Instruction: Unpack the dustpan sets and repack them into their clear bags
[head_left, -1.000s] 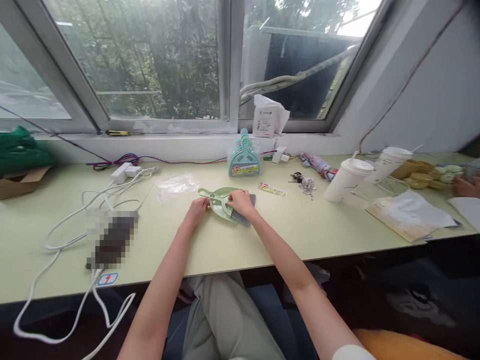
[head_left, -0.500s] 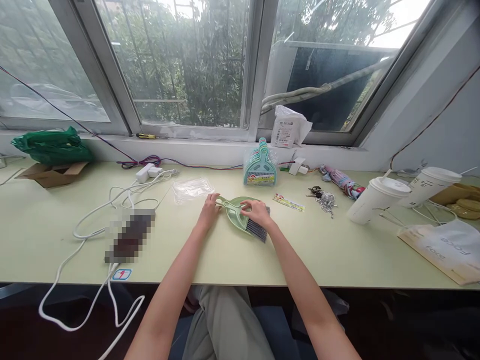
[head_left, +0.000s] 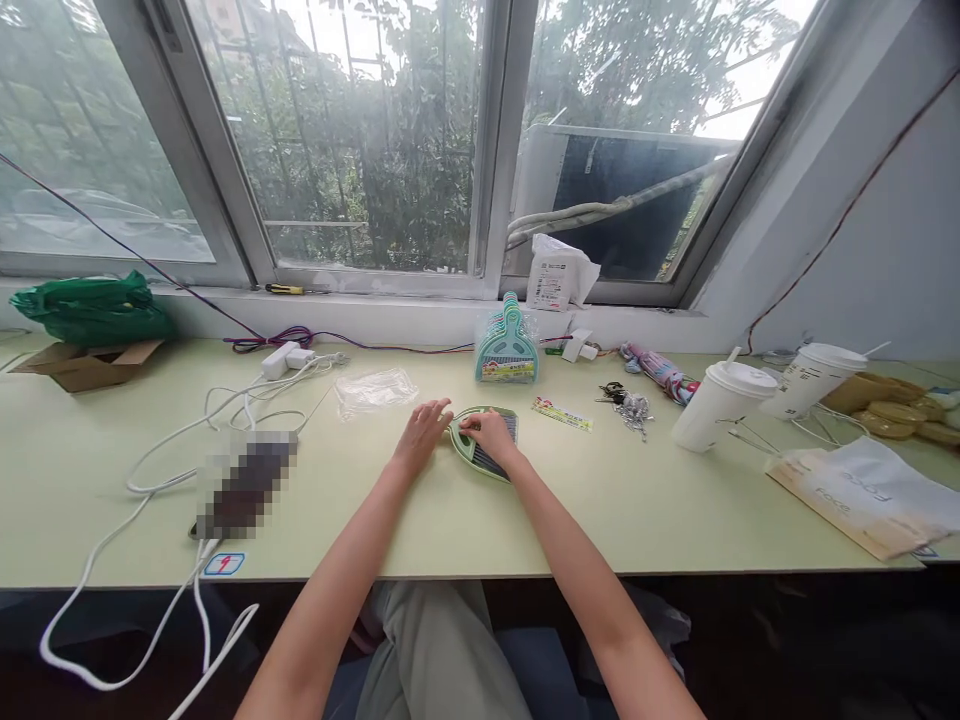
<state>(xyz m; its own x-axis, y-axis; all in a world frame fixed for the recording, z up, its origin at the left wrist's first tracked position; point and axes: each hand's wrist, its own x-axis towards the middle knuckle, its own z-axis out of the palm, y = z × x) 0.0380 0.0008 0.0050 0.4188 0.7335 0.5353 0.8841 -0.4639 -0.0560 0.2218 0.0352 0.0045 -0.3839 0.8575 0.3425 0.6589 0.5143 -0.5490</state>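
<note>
A light green dustpan (head_left: 469,462) lies on the table with a small green hand brush that has grey bristles (head_left: 491,464) set inside it. My right hand (head_left: 491,435) is closed on the brush's handle, fingers pinched together over the pan. At the narrow handle end of the dustpan, my left hand (head_left: 424,438) rests with its fingers stretched out and apart. The pan's handle is mostly hidden behind that hand. Right of the pan lies a printed label strip (head_left: 562,413); behind it stands a wrapped stack of teal dustpans (head_left: 508,350).
Clear plastic wrapping (head_left: 375,392) lies behind my left hand. To the left are a blurred-out phone (head_left: 247,485) and white cables (head_left: 161,440). Keys (head_left: 628,405), a folded umbrella (head_left: 656,370), white cups (head_left: 724,405) and a tissue pack (head_left: 862,490) are on the right.
The brush has shifted left into the dustpan, its bristles now within the pan's edge. My left fingers have lifted and spread at the handle. The whole view has shifted slightly.
</note>
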